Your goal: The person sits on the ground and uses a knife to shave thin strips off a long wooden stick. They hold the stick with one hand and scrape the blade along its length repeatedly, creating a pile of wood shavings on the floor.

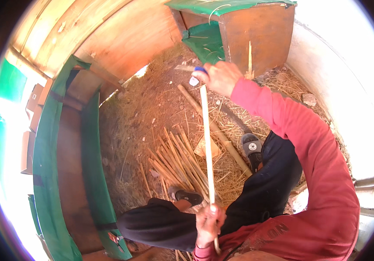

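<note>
Above the straw-strewn floor, the left hand clenches the near end of a thin bamboo strip, steadying it while the right hand, closed around a blue-handled knife, works its far end.

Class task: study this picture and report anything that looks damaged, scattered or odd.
The brown wooden box has a pale splintered gash on its front. Straw and shavings litter the ground around the bundle of split sticks.

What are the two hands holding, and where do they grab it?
The left hand grips a long thin bamboo strip near its lower end. The right hand holds a blue-handled knife by its handle, at the strip's top end.
</note>
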The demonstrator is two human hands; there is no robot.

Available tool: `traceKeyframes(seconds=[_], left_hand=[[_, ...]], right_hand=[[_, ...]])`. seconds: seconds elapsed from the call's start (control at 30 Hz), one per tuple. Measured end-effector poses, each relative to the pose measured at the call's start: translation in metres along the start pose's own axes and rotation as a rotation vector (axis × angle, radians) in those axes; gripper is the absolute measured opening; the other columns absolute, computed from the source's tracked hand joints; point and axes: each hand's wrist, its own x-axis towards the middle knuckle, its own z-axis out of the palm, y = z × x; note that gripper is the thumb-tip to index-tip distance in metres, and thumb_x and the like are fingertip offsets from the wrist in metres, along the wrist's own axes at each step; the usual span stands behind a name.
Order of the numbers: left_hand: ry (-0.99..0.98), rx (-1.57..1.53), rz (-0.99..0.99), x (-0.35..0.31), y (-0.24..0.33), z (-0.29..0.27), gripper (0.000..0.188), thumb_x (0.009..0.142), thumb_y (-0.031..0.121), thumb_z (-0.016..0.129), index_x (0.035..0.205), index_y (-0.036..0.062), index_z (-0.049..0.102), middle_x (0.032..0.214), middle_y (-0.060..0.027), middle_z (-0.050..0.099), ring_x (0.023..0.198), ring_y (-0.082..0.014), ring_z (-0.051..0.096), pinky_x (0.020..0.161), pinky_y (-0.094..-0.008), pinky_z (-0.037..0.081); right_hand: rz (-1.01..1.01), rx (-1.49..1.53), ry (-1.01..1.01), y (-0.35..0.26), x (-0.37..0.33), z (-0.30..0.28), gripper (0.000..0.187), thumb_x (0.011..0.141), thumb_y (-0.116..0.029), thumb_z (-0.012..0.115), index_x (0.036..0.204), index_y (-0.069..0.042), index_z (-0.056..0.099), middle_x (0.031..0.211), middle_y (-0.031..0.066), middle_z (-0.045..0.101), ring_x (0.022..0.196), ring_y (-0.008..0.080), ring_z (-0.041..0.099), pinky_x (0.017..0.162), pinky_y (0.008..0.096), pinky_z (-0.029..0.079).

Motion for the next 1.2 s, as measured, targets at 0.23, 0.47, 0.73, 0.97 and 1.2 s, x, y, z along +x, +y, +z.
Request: traceKeyframes(seconds=[0.23,0.47,0.73,0.97,1.2], left_hand=[[0.330,-0.046,0.110,0.017,0.018,-0.020,0.041,0.100,0.036,0.045,0.069,0.0106,0.040,0.044,-0.0032,0.037,0.032,-0.0078,0.029,0.030,-0.0222,0.021],[0.274,-0.127,0.106,0.020,0.025,-0.008,0.042,0.101,0.038,0.044,0.070,0.0098,0.039,0.042,-0.0045,0.034,0.032,-0.0092,0.027,0.031,-0.0228,0.020],[0.261,-0.124,0.106,0.018,0.024,0.004,0.041,0.101,0.037,0.043,0.070,0.0107,0.037,0.042,-0.0037,0.032,0.031,-0.0095,0.024,0.032,-0.0247,0.019],[0.322,-0.185,0.064,0.020,0.029,-0.003,0.042,0.101,0.039,0.040,0.070,0.0113,0.036,0.042,-0.0032,0.031,0.032,-0.0095,0.024,0.034,-0.0243,0.021],[0.310,-0.122,0.049,-0.006,0.004,-0.015,0.038,0.102,0.035,0.042,0.072,0.0107,0.040,0.045,-0.0024,0.036,0.034,-0.0081,0.028,0.032,-0.0224,0.021]], right_hand=[[-0.124,0.188,-0.022,-0.021,-0.014,-0.016,0.049,0.095,-0.050,0.047,0.081,-0.005,0.059,0.053,0.0149,0.054,0.050,0.0350,0.058,0.049,0.0458,0.046],[-0.587,0.248,-0.102,-0.065,-0.049,-0.006,0.037,0.090,-0.041,0.062,0.080,-0.006,0.053,0.056,0.0104,0.053,0.048,0.0332,0.056,0.042,0.0429,0.041],[-0.698,0.122,0.050,-0.056,-0.039,0.006,0.038,0.084,-0.043,0.066,0.081,-0.008,0.053,0.060,0.0067,0.055,0.048,0.0304,0.057,0.041,0.0423,0.042],[-0.534,-0.044,0.059,-0.060,-0.017,0.042,0.049,0.089,-0.056,0.053,0.082,-0.007,0.054,0.055,0.0078,0.053,0.045,0.0301,0.055,0.039,0.0419,0.042],[0.174,-0.216,0.080,0.034,0.047,0.009,0.056,0.099,-0.054,0.033,0.091,-0.006,0.061,0.058,0.0101,0.059,0.049,0.0287,0.059,0.045,0.0406,0.047]])
